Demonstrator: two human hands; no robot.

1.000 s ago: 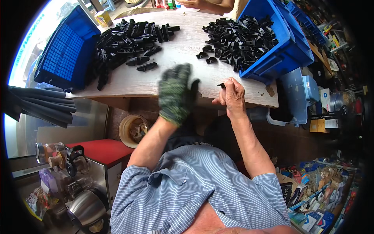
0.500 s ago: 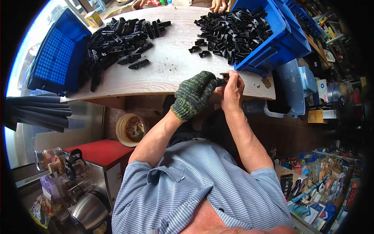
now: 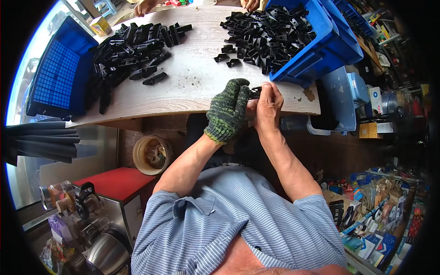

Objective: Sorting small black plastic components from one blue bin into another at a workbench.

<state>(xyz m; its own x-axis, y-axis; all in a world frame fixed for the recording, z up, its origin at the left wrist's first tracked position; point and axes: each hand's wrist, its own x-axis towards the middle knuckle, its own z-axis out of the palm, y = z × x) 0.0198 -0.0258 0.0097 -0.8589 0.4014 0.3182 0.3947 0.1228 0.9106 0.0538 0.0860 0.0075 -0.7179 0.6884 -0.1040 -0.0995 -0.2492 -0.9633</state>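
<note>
My left hand (image 3: 229, 110), in a green and black knitted glove, is closed on one end of a small black plastic part (image 3: 255, 93) at the table's front edge. Bare and pinching, my right hand (image 3: 267, 107) grips the other end of that part with thumb and fingers. Most of the part is hidden between the hands. Beyond them to the right lies a heap of short black plastic pieces (image 3: 268, 39), spilling from a tilted blue crate (image 3: 305, 64). A pile of longer black plastic pieces (image 3: 123, 55) covers the table's left side.
A blue mesh-sided basket (image 3: 62, 73) leans at the table's left end. Across the pale wooden table (image 3: 192, 87), another person's hands (image 3: 145, 7) show at the far edge. Below stand a round bin (image 3: 151, 155) and a red-topped cabinet (image 3: 117, 182). A translucent tub (image 3: 341, 101) sits at right.
Both hands stay together on the black part, the gloved fingers now more upright and the right hand slightly lower. The table has shifted a little left in view. Across it, one person's hand has moved left.
</note>
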